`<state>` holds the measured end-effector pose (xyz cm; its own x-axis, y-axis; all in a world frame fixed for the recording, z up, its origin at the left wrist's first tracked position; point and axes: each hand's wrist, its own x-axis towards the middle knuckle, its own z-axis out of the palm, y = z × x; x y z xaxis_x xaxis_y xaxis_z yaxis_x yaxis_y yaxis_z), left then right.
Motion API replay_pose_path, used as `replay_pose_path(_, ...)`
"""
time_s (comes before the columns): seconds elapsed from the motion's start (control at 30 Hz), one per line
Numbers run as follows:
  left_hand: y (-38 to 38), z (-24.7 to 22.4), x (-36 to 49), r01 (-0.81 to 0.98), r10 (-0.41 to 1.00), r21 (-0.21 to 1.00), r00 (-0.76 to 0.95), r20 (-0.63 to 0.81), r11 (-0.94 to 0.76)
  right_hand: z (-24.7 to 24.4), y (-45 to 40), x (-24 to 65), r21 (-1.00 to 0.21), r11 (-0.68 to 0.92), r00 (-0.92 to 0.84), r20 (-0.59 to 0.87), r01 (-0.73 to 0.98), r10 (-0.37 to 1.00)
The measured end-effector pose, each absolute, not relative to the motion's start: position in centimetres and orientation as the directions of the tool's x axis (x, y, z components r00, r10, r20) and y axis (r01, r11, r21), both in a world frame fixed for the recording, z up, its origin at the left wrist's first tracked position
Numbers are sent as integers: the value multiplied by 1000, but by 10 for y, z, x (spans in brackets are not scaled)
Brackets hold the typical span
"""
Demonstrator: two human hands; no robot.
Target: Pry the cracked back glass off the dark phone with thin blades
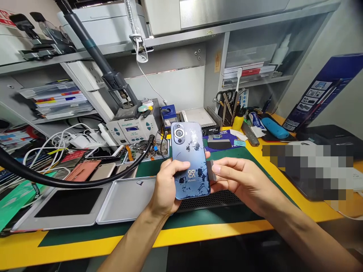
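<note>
The back of the phone [191, 153] is made of a smooth, shiny blue surface, on which many black patches with ragged borders are spread, mostly in the lower half and on the right. Its corners are rounded, and three dark lenses are set in an oval frame at the upper left. The word HUAWEI can be read near the bottom. The flat grey piece [211, 171] is thin and straight-sided; whether it is of metal or plastic cannot be told.

The table [198, 235] is yellow and is partly covered by a green mat [246, 154], on which a black plate [218, 198] with many small holes is placed. To the left, a shallow pale tray [123, 200] is seen, and in front of the wall a grey machine [133, 131] with a screen and buttons is standing. A thick black hose [85, 183] is curved across the left side. Scissors and tweezers are kept upright near a yellow bottle [238, 122]. Above, a long grey shelf [181, 38] is fixed.

The phone is held above the mat, with its back turned to the viewer. It is gripped by the left hand [166, 185], whose thumb is laid across the back. By the right hand [241, 173], the grey piece is pinched against the phone's right edge; whether it is pushed inside cannot be told.
</note>
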<state>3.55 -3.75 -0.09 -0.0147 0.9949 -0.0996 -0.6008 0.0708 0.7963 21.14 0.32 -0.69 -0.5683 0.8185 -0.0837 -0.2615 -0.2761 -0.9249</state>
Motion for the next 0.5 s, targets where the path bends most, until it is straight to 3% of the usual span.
replay_pose_path(0.33,-42,5,35,-552,999,833,33,-10,26,-9,0,214,-931,-209,-559,-7,-299,829)
replay_pose_path(0.5,-43,6,36,-607,998,793,64,-10,47,-6,-4,214,-939,-194,-549,-6,-285,836)
